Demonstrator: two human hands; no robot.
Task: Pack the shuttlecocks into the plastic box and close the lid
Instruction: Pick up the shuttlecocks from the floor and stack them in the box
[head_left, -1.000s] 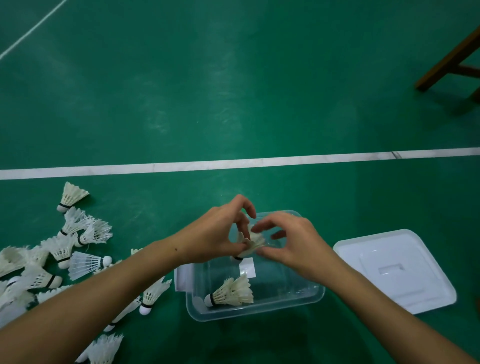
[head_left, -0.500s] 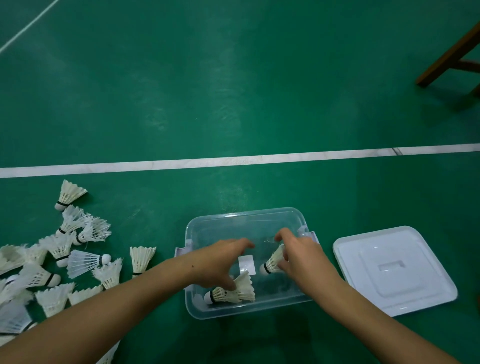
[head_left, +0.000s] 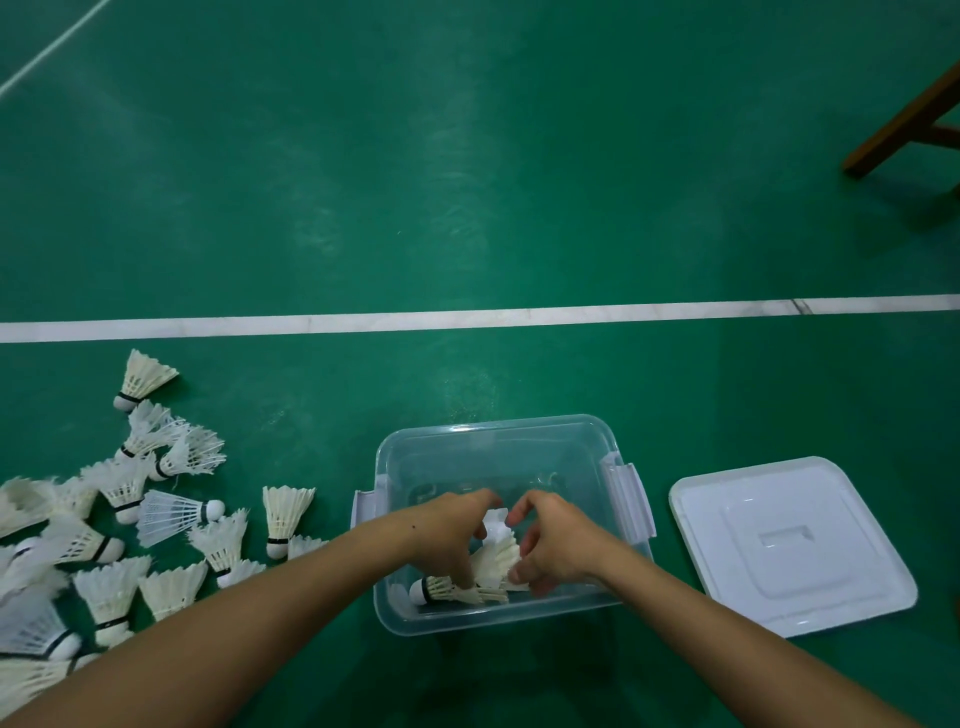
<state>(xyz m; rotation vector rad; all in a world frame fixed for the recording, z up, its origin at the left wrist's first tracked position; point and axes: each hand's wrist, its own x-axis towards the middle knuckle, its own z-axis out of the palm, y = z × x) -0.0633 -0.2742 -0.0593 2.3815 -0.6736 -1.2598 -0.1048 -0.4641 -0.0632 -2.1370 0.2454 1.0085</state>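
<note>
Both hands reach down into the clear plastic box (head_left: 493, 441), which sits open on the green court floor (head_left: 467, 182). The left hand (head_left: 449, 535) has its fingers curled down onto the feathers of a shuttlecock (head_left: 452, 592) lying on its side at the bottom of the box, cork end pointing left. The right hand (head_left: 558, 545) curls its fingers around the skirt of a second shuttlecock (head_left: 498, 556) that sits between the two hands, just above the first one and touching it (how firmly either hand grips I cannot tell, since the fingertips are partly hidden among the feathers). The white lid (head_left: 789, 545) lies flat on the floor just to the right of the box, apart from it. To the left of the box a loose pile of shuttlecocks (head_left: 119, 519) is scattered over the floor, some upright on their corks, some tipped over. A white court line (head_left: 467, 317) runs across beyond the box, and a wooden leg (head_left: 904, 124) shows at the upper right
</note>
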